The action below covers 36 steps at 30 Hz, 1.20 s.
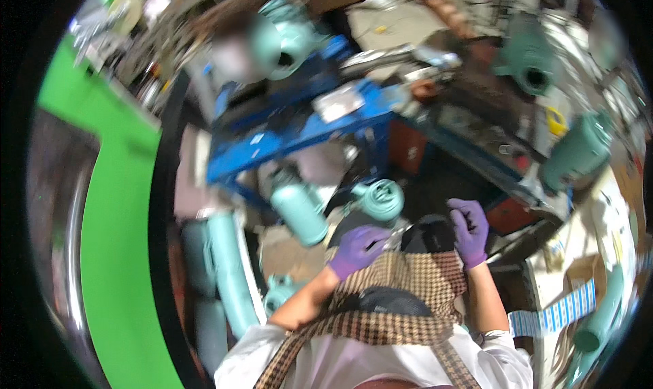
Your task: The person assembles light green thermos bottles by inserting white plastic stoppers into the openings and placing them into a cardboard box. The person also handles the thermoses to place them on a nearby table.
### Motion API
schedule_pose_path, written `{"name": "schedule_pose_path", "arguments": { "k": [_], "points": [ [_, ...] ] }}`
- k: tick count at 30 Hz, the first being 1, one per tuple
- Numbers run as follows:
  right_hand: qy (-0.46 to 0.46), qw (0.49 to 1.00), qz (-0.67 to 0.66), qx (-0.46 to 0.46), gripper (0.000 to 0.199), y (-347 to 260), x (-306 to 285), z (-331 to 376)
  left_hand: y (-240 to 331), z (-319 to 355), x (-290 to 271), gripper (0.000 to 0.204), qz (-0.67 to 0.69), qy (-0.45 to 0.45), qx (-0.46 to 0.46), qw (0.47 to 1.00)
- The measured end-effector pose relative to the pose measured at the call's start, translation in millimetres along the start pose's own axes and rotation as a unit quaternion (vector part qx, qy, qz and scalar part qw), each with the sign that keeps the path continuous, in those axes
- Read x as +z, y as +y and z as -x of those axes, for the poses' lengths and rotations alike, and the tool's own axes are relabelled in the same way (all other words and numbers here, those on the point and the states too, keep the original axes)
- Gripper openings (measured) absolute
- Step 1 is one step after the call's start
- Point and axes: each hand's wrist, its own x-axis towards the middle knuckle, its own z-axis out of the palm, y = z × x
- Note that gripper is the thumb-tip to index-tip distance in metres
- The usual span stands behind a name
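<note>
Both of my hands wear purple gloves and are held above my lap, over a brown-and-black checked apron (pixel 408 273). My left hand (pixel 358 251) has its fingers curled together, pointing inward. A small clear, shiny thing (pixel 394 239) shows at its fingertips, too blurred to name. Apart from it, to the right, my right hand (pixel 469 231) is raised with bent fingers; what they pinch, if anything, cannot be made out. Just beyond my hands a round teal metal part (pixel 381 200) sits low, and a teal cylindrical housing (pixel 299 212) leans to its left.
A blue metal workbench (pixel 292 141) stands ahead, with a teal housing (pixel 286 45) on top. More teal housings (pixel 578 151) stand at the right, near a blue-and-white striped box (pixel 554 314). Long teal cylinders (pixel 231 273) lie at my left, beside a green floor strip (pixel 122 253).
</note>
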Motion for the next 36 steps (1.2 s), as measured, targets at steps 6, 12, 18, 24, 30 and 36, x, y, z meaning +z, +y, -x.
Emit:
{"name": "schedule_pose_path", "arguments": {
  "k": [6,12,18,24,30,36],
  "points": [
    [-0.182,0.98,-0.083,-0.015,0.017,-5,68,0,42,55,-50,0.023,0.096,0.003,-0.155,0.983],
    [-0.367,0.911,-0.088,-0.166,0.015,-44,119,-26,143,194,-145,0.03,-0.017,0.127,-0.459,0.879],
    [-0.504,0.827,-0.121,-0.217,0.016,-80,178,-33,182,466,-150,0.033,-0.152,0.466,-0.692,0.53],
    [-0.558,0.758,-0.129,-0.311,0.021,-103,193,-21,141,548,-141,0.05,0.386,0.649,-0.617,0.22],
    [-0.563,0.749,-0.113,-0.331,0.022,-104,191,-8,71,578,-158,0.043,0.387,0.8,-0.319,0.328],
    [-0.483,0.853,-0.033,-0.196,0.018,-75,136,-6,167,383,-172,0.029,-0.414,0.523,-0.427,0.61]
  ]
}}
